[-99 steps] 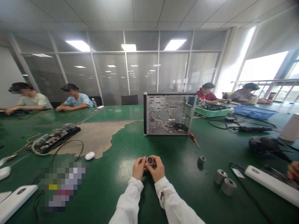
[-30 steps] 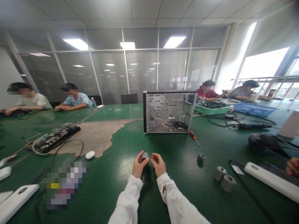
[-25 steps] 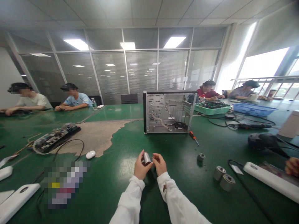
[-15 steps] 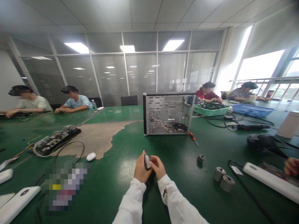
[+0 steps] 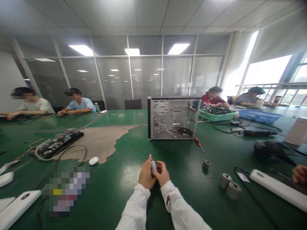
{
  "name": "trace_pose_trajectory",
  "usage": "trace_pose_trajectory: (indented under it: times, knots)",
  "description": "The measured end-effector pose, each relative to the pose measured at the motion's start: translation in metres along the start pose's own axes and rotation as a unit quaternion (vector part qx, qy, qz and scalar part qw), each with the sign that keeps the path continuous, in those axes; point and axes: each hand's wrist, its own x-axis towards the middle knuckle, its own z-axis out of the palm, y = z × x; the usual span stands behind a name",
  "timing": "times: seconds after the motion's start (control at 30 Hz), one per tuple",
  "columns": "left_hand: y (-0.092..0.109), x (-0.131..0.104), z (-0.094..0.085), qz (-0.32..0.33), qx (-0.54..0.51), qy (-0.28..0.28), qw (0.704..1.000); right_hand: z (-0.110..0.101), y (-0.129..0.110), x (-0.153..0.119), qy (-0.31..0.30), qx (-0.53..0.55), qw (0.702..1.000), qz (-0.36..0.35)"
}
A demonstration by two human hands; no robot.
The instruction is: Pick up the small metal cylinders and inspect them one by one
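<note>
Low in the middle of the head view, my left hand and my right hand meet around a small grey cylindrical object. The fingers of both hands are curled against it, and its lower end is hidden by them. Beyond my hands stands an open metal computer case with loose cables inside. A red and black screwdriver lies by its right corner. To the right of my hands, a small metal cylinder and two larger ones rest on the green table.
A circuit assembly and a white oval object lie left. At right are a white power strip, cables, a green basket, a blue basket and another person's hand. Several people sit around the table.
The grey object has turned more upright and shifted slightly right between my hands. My left hand has moved slightly right with it. The view has tilted up a little.
</note>
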Motion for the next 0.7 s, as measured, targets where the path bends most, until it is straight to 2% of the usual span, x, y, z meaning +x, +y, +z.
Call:
trace_pose_trajectory:
  times: [0.27, 0.57, 0.7]
  knots:
    - [0.001, 0.0, 0.001, -0.025, -0.036, -0.004, 0.999, -0.005, -0.006, 0.005, -0.024, 0.157, 0.983, 0.09]
    - [0.004, -0.001, 0.0, -0.042, -0.076, 0.004, 0.996, -0.011, -0.003, 0.014, -0.054, 0.107, 0.986, 0.119]
    - [0.006, -0.001, 0.0, -0.063, -0.113, 0.004, 0.992, -0.011, 0.001, 0.016, -0.048, 0.076, 0.993, 0.074]
